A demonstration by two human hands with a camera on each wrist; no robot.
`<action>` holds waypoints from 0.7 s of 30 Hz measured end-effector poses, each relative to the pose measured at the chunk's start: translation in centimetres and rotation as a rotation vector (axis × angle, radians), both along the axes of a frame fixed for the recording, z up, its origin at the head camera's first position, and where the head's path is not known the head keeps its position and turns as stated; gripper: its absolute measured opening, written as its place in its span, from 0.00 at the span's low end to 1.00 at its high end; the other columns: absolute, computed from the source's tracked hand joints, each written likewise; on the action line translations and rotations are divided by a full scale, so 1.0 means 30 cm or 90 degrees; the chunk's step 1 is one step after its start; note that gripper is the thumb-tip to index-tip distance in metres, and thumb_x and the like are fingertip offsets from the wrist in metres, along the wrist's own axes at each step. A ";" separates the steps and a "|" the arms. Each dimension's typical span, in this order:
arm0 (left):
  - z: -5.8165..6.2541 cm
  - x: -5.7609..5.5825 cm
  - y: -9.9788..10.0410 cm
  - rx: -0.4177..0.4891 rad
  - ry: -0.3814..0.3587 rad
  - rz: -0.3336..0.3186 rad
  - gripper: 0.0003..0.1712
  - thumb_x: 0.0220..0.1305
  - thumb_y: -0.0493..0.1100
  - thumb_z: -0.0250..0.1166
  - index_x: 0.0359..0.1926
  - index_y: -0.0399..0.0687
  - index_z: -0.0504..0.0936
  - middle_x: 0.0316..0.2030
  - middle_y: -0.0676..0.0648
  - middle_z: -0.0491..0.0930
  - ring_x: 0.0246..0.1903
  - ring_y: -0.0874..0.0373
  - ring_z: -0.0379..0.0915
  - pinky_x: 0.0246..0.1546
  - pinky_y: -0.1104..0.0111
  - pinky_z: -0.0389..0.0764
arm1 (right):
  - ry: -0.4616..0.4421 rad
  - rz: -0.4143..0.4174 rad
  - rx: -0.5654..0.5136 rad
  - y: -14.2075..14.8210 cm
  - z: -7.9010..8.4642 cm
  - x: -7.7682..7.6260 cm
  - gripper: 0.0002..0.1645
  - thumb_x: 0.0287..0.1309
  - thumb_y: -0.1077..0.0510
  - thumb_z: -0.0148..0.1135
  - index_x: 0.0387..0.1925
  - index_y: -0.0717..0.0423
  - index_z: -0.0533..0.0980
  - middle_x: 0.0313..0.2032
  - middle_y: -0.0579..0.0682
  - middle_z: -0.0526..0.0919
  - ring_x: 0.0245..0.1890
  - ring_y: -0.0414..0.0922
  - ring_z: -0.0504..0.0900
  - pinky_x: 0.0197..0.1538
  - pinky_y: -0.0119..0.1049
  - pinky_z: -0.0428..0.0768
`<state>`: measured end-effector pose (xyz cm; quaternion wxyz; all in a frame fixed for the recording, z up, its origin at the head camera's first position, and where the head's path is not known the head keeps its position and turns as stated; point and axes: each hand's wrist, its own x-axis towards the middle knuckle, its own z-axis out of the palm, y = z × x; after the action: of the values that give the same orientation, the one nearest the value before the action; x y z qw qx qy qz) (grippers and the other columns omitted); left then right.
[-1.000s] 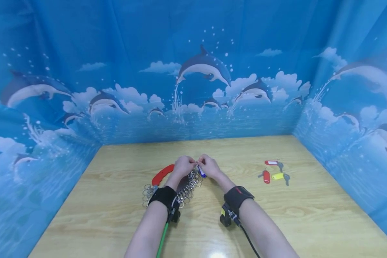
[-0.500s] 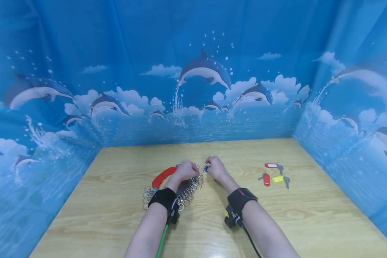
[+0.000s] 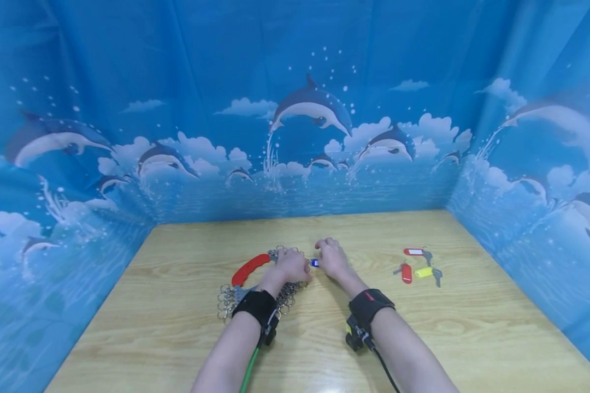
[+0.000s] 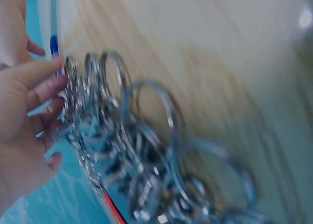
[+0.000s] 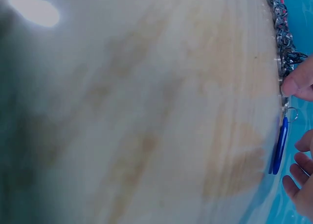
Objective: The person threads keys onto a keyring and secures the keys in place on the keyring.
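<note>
A key-ring holder with a curved red handle [image 3: 249,269] and many metal rings [image 4: 151,121] lies left of the table's middle. My left hand [image 3: 293,266] is over its right side, fingers extended and touching the rings in the left wrist view. Just right of the rings, a blue key tag [image 3: 315,263] lies with a small metal ring [image 5: 293,114] at its end. Beside the tag, my right hand [image 3: 332,260] has loosely bent fingers [image 5: 299,172] with a gap between them and the tag.
To the right lie two red key tags [image 3: 406,274] and a yellow one [image 3: 424,272], each with a grey key. A blue dolphin-print curtain [image 3: 295,185] stands along the wooden table's [image 3: 177,349] back and sides.
Both hands were together at the blue tag. The right hand drew right and let go of it; the tag now lies flat. My left hand has spread over the rings.
</note>
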<state>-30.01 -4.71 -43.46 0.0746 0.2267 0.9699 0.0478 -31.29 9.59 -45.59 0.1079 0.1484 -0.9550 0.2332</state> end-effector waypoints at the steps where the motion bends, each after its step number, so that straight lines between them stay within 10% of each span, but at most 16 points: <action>1: 0.002 0.004 0.010 -0.027 0.010 -0.002 0.18 0.54 0.48 0.64 0.11 0.53 0.71 0.28 0.52 0.76 0.50 0.49 0.66 0.59 0.44 0.52 | -0.002 0.001 0.002 0.002 -0.002 0.001 0.17 0.51 0.70 0.56 0.45 0.62 0.76 0.45 0.60 0.75 0.48 0.56 0.73 0.51 0.46 0.72; 10: 0.015 0.023 0.088 -0.192 0.062 0.033 0.06 0.56 0.45 0.61 0.24 0.54 0.79 0.42 0.49 0.78 0.49 0.50 0.67 0.57 0.50 0.55 | 0.016 0.000 0.015 0.018 -0.020 0.004 0.20 0.53 0.69 0.55 0.50 0.66 0.72 0.44 0.62 0.75 0.47 0.57 0.73 0.50 0.46 0.72; 21: 0.007 0.028 0.103 -0.227 0.073 0.041 0.06 0.53 0.49 0.64 0.28 0.54 0.80 0.43 0.50 0.79 0.51 0.51 0.68 0.58 0.51 0.55 | 0.001 -0.041 0.034 0.104 -0.012 -0.027 0.20 0.56 0.64 0.57 0.52 0.65 0.71 0.47 0.63 0.75 0.49 0.59 0.73 0.50 0.50 0.71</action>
<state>-29.18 -1.61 -43.25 0.0568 0.1810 0.9724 -0.1356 -32.11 12.71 -45.96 0.1125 0.1204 -0.9651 0.2037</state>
